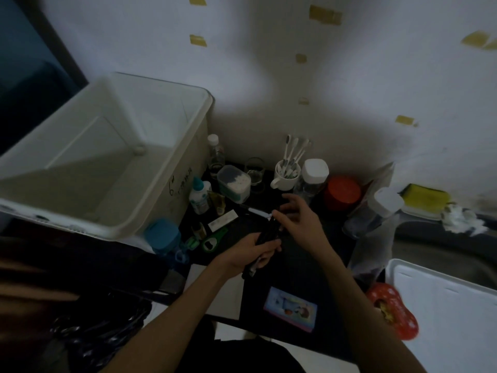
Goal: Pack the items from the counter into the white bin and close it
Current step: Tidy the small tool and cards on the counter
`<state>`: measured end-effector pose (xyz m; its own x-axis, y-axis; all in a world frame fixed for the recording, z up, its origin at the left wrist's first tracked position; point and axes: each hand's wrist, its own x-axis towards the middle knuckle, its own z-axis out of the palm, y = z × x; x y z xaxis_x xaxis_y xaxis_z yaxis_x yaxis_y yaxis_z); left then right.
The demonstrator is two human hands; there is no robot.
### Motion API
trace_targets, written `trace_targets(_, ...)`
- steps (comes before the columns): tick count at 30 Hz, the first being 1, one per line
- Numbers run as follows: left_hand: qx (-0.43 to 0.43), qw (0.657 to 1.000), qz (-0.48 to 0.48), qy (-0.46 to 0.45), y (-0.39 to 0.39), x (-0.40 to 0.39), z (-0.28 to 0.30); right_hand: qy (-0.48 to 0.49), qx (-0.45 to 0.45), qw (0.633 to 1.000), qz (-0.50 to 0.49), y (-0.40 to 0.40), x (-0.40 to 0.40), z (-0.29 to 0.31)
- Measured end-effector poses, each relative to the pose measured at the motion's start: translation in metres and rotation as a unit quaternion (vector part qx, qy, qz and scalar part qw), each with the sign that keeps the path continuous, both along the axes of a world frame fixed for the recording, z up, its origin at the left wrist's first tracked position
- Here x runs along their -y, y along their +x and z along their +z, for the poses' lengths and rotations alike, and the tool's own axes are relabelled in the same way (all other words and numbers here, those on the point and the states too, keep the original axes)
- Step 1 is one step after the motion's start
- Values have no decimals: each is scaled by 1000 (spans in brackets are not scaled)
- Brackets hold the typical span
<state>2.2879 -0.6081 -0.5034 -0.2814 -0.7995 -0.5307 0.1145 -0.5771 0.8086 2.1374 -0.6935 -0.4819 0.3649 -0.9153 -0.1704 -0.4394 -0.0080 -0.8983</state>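
Nearest, a pale blue picture card point(290, 309) lies flat on the dark counter point(304, 265), with a red patterned pouch point(394, 310) to its right, against the white bin lid point(446, 313) at the right edge. A white sheet point(215, 289) lies left of the card.

Above the counter middle the left hand point(250, 251) grips the lower end of a slim black object point(269, 232), fingers curled round it; too dark to tell what it is. The right hand point(298, 219) pinches its upper end between thumb and fingertip, other fingers spread loosely.

Left of the hands: blue-lidded cup point(162, 236), green opener-like tool point(213, 239), small white flat pack point(222, 220), tiny amber vial point(200, 230). Just beyond, a white dropper bottle with blue cap point(199, 196) stands beside the bin wall.

The big white plastic bin point(185, 168) sits left, open, nothing visible inside.

Farther back by the wall: clear rectangular tub holding white cotton pieces point(233, 184), clear plastic bottle with white cap point(216, 154), empty drinking glass point(255, 172), white mug full of toothbrushes point(286, 175), upright, a white-lidded clear jar point(312, 175), a red round lid point(342, 193). Another white-capped clear jar point(373, 214) tilts at right. Yellow sponge point(425, 196) and crumpled white tissue point(461, 218) sit far right.
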Motion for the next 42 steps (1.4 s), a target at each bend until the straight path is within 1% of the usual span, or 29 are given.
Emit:
trace_targets(3, 12, 1000, -7, 4, -3, 1, -3, -10, 6, 999, 33, 7, -2, -2)
trace_targets(8, -24, 999, 7, 29, -8, 2, -3, 12, -20, 997, 76, 16, -14, -8)
trace_targets(10, -26, 999, 12, 39, -8, 2, -4, 3, -33, 996, 87, 17, -14, -8)
trace_targets(12, -13, 999, 8, 40, -6, 3, -5, -24, -34, 996, 75, 15, -11, -10)
trace_targets(15, 7, 999, -16, 32, -4, 6, -5, -40, 4, 998, 41, 10, -6, -13)
trace_targets(19, -3, 999, -3, 40, -5, 11, -8, -3, -13, 989, 144, 7, -11, -6)
trace_targets(20, -4, 999, 3, 37, -5, 12, -9, -5, 0, 991, 133, 6, -11, -7)
trace_targets(21, -9, 999, 22, 33, -7, 14, -10, -15, 21, 995, 94, 4, -11, -8)
trace_targets(22, -18, 998, 58, 28, -8, 15, -10, -18, 46, 998, 28, 2, -10, -11)
trace_targets(23, -29, 993, 110, 24, -9, 18, -11, 3, 73, 996, -45, 1, -11, -15)
trace_targets(24, -41, 985, 166, 18, -10, 21, -11, 61, 110, 985, -115, 1, -14, -18)
trace_targets(25, -55, 976, 213, 8, -11, 24, -11, 150, 155, 961, -176, 1, -18, -23)
trace_targets(26, -69, 967, 247, -3, -12, 28, -10, 249, 195, 924, -216, 3, -24, -29)
trace_targets(27, -82, 959, 270, -13, -13, 31, -8, 338, 232, 882, -232, 5, -31, -34)
trace_targets(29, -103, 948, 301, -23, -16, 36, -5, 473, 304, 790, -244, 12, -47, -41)
trace_targets(31, -107, 943, 314, -29, -22, 39, 0, 553, 370, 689, -287, 22, -57, -41)
trace_targets(32, -101, 943, 316, -36, -26, 39, 2, 569, 399, 654, -300, 26, -58, -39)
trace_targets(33, -95, 943, 315, -43, -30, 39, 2, 574, 428, 628, -305, 30, -59, -33)
trace_targets(34, -84, 945, 313, -51, -33, 38, 2, 574, 455, 609, -302, 33, -58, -26)
trace_targets(35, -72, 946, 311, -59, -33, 37, 2, 572, 471, 600, -301, 35, -58, -21)
trace_targets(36, -63, 947, 308, -65, -32, 36, 3, 561, 478, 605, -301, 36, -57, -16)
trace_targets(39, -52, 947, 301, -97, -27, 36, 4, 520, 445, 668, -292, 36, -56, -15)
trace_targets(40, -43, 946, 303, -106, -26, 36, 6, 516, 432, 682, -284, 36, -57, -16)
trace_targets(42, -12, 944, 307, -117, -25, 37, 6, 514, 420, 698, -268, 38, -57, -18)
